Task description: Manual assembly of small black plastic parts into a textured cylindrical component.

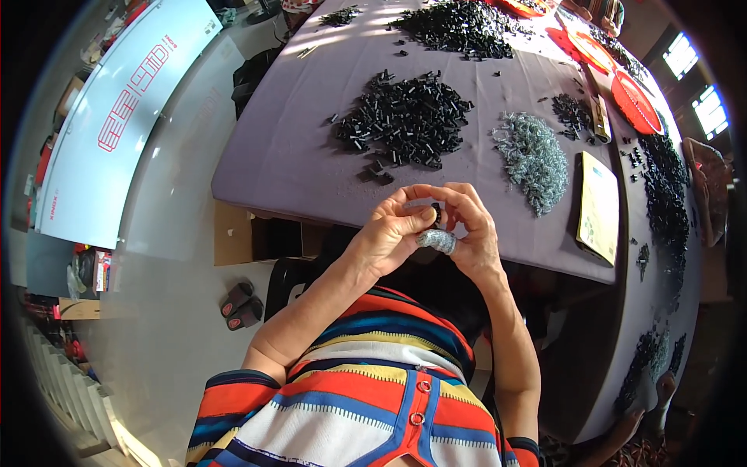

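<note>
My left hand [389, 233] and my right hand [471, 229] meet in front of my chest, just at the near edge of the grey-purple table [288, 163]. Between their fingertips they pinch a small black plastic part [436, 214]. One finger wears a grey taped wrap [437, 240]. A pile of the same black parts [406, 121] lies on the table just beyond my hands. To its right lies a heap of small silvery metal pieces [534, 159].
A second pile of black parts [459, 27] lies farther back, and more run along the table's right side [665, 194]. A yellow-green flat booklet [599, 206] lies right of the metal heap. Red round trays [634, 101] sit at the back right. Slippers [240, 305] lie on the floor.
</note>
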`<action>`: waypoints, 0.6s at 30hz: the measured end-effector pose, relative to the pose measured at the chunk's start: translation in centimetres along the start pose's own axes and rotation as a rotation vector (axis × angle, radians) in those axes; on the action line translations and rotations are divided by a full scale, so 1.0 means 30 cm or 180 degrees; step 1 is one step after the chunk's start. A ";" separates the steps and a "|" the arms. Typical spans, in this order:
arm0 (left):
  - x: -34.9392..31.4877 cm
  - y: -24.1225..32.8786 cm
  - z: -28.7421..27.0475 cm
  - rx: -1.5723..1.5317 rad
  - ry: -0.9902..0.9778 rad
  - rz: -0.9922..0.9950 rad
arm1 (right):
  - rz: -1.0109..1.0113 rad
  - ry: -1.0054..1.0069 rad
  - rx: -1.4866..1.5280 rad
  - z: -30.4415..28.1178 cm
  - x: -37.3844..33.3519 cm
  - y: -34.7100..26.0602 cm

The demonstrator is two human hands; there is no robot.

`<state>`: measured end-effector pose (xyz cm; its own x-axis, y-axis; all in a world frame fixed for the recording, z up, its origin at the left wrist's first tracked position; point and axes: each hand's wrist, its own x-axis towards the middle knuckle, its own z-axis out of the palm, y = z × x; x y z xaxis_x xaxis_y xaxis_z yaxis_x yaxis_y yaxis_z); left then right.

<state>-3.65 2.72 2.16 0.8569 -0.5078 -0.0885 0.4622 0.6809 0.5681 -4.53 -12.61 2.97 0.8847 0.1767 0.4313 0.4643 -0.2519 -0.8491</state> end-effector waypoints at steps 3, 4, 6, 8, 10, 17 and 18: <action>0.001 0.000 -0.008 -0.0024 0.0068 -0.0101 | 0.0215 -0.0219 0.0225 -0.006 -0.007 0.001; 0.001 0.002 -0.004 -0.0022 0.0067 -0.0108 | 0.0219 -0.0213 0.0225 -0.004 -0.009 0.004; -0.001 0.010 0.011 -0.0368 0.0014 -0.0217 | 0.0394 -0.0180 0.0934 0.002 -0.015 0.009; -0.004 0.012 0.019 -0.0455 -0.0016 -0.0248 | 0.0415 -0.0166 0.1171 0.003 -0.016 0.000; -0.006 0.010 0.020 -0.0542 -0.0042 -0.0278 | 0.0438 -0.0153 0.1410 0.009 -0.015 -0.007; -0.009 -0.003 0.005 -0.0743 -0.0132 -0.0280 | 0.0376 -0.0089 0.1941 0.022 -0.017 -0.010; -0.010 -0.005 0.005 -0.0807 -0.0133 -0.0309 | 0.0359 -0.0118 0.1923 0.021 -0.018 -0.009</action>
<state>-4.01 2.70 2.24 0.7980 -0.5950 -0.0957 0.5886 0.7356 0.3353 -5.15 -12.04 2.76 0.9200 0.2159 0.3271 0.2528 0.3109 -0.9162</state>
